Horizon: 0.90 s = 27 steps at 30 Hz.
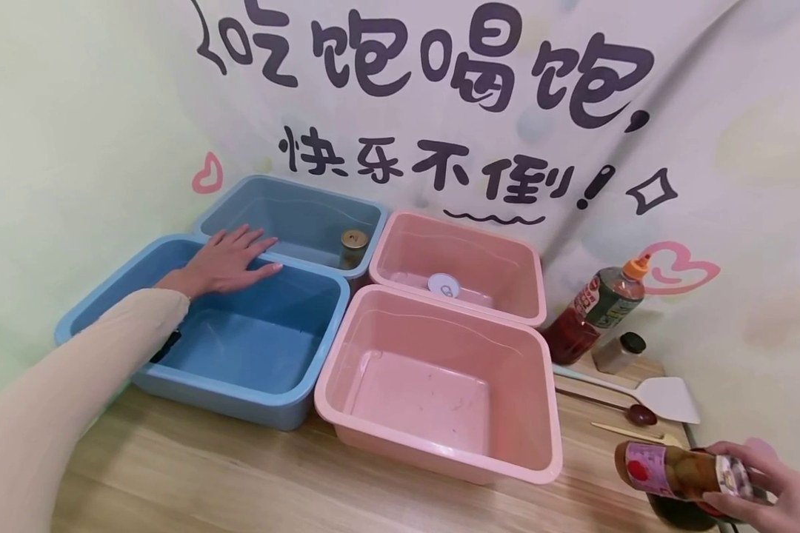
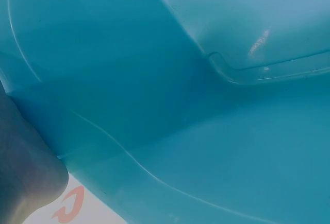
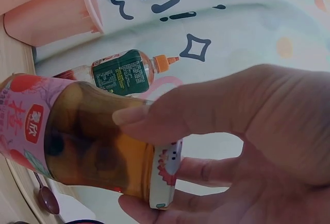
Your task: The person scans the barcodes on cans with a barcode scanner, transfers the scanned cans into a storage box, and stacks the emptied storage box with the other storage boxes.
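My left hand [image 1: 230,260] is spread over the shared edge of the front blue bin [image 1: 240,391] and the back blue bin [image 1: 287,191], fingers straight and holding nothing. From the head view I cannot tell whether it touches the rim. In the left wrist view, part of this hand [image 2: 31,172] shows beside the blue plastic. At the lower right, my right hand [image 1: 776,485] grips a glass jar of fruit [image 1: 647,466] near its lid. The jar lies sideways in the air, its pink label [image 3: 26,116] away from the palm. Amber liquid and dark round pieces fill it.
A gold-topped can [image 1: 353,244] stands in the back blue bin. The back pink bin [image 1: 467,231] holds a white-lidded can [image 1: 444,285]; the front pink bin [image 1: 433,437] is nearer. At right are a sauce bottle [image 1: 600,307], black-capped jar [image 1: 620,352], white spatula [image 1: 670,396] and brown spoon [image 1: 641,414].
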Motion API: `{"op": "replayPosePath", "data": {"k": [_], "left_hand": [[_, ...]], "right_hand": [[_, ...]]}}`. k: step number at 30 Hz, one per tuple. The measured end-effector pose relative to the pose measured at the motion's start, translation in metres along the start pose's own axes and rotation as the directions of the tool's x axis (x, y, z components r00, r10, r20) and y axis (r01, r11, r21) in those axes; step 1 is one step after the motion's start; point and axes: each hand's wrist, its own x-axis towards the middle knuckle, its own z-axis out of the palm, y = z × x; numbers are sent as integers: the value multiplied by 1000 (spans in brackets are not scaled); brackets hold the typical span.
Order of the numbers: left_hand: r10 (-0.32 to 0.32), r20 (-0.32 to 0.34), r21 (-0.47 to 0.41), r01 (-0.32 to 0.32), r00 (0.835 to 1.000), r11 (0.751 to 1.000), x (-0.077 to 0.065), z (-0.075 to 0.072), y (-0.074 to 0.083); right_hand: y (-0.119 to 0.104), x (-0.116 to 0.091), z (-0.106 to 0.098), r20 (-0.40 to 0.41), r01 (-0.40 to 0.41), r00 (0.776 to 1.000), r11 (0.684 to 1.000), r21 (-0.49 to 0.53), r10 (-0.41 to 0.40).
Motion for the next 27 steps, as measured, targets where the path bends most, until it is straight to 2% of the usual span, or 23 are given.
{"op": "replayPosePath", "data": {"k": [6, 12, 18, 22, 24, 27], "left_hand": [[5, 1, 3, -5, 1000, 1000, -1, -1, 0], [7, -5, -4, -7, 1000, 1000, -2, -1, 0], [5, -14, -6, -5, 1000, 1000, -1, -1, -2], [6, -9, -2, -6, 1000, 1000, -1, -1, 0], [6, -8, 0, -6, 1000, 1000, -1, -2, 0], [9, -11, 1, -9, 1000, 1000, -2, -1, 1]], "right_hand": [[5, 1, 4, -61, 64, 996, 998, -23, -65], [8, 4, 4, -93, 85, 992, 996, -30, -88], [0, 7, -3, -115, 38, 993, 999, 24, -35], [-10, 10, -10, -102, 32, 994, 999, 14, -31], [-15, 12, -14, -64, 36, 997, 999, -1, -37], [-21, 14, -18, -41, 83, 996, 996, -24, -84]]}}
